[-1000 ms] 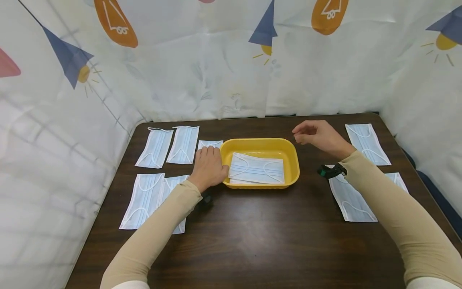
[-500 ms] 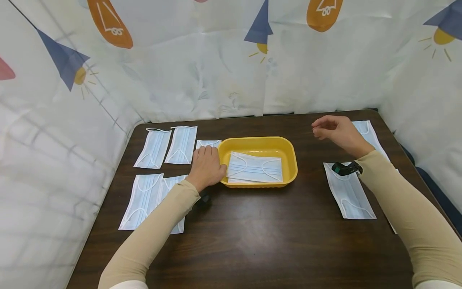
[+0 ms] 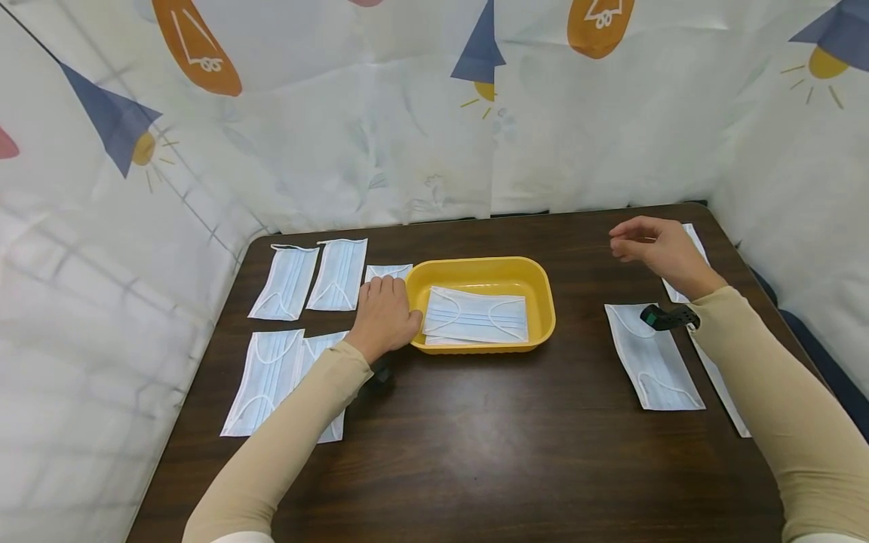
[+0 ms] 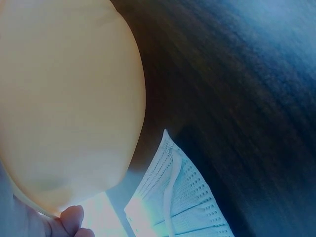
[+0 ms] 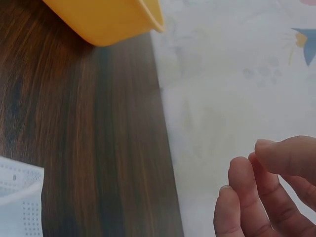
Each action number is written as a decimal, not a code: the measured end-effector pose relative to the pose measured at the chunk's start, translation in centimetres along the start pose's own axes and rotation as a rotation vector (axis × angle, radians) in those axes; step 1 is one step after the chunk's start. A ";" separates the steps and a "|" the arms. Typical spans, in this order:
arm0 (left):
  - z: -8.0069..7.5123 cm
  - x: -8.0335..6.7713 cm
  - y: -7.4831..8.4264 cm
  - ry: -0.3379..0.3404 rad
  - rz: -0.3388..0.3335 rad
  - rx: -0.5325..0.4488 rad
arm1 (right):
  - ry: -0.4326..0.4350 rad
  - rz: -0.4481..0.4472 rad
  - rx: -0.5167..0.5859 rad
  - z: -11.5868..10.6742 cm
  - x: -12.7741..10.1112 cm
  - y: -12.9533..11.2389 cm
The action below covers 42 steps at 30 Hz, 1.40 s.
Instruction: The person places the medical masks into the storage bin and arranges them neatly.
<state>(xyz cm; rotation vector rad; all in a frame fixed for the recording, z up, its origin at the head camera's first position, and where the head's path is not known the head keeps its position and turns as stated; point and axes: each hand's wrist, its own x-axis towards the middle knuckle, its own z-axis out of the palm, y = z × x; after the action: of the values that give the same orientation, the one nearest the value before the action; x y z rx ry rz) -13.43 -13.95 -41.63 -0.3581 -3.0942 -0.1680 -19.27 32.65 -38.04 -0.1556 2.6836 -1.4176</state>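
In the head view my left hand (image 3: 385,313) holds the left edge of a yellow plastic tray (image 3: 548,302), its thumb at the rim. The left wrist view shows fingertips (image 4: 72,219) close against the tray's pale-looking outer wall (image 4: 74,98). Inside the tray lie blue pleated face masks (image 3: 475,313), stacked slightly askew. My right hand (image 3: 661,249) hovers over the back right of the table with nothing in it. Its fingers are loosely bent, the thumb tip near the index finger in the right wrist view. A face mask (image 3: 694,234) lies partly hidden behind that hand.
Several face masks (image 3: 285,283) lie on the left of the dark wooden table (image 3: 502,467), some covered by my left forearm. On the right lies another mask (image 3: 652,362), and one beside it is mostly under my right sleeve. A printed white curtain (image 3: 339,136) surrounds the table.
My right hand has moved right, from near the tray's back right corner towards the masks on the right. The left hand stays at the tray. The whole head view has shifted slightly.
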 end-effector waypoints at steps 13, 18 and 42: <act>0.2 0.0 0.0 0.010 0.002 -0.003 | 0.050 0.031 0.001 -1.5 -0.4 1.9; 0.2 0.0 0.0 0.011 0.002 -0.006 | 0.082 0.051 0.019 -2.3 -0.5 2.9; 0.4 0.2 -0.1 0.006 -0.008 -0.015 | 0.222 0.095 0.250 -5.4 -0.9 7.2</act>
<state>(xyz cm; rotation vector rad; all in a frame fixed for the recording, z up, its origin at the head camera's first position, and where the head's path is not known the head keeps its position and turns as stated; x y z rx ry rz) -13.69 -13.95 -42.02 -0.3446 -3.0901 -0.1917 -19.45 41.25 -40.96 0.1564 2.6031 -1.8176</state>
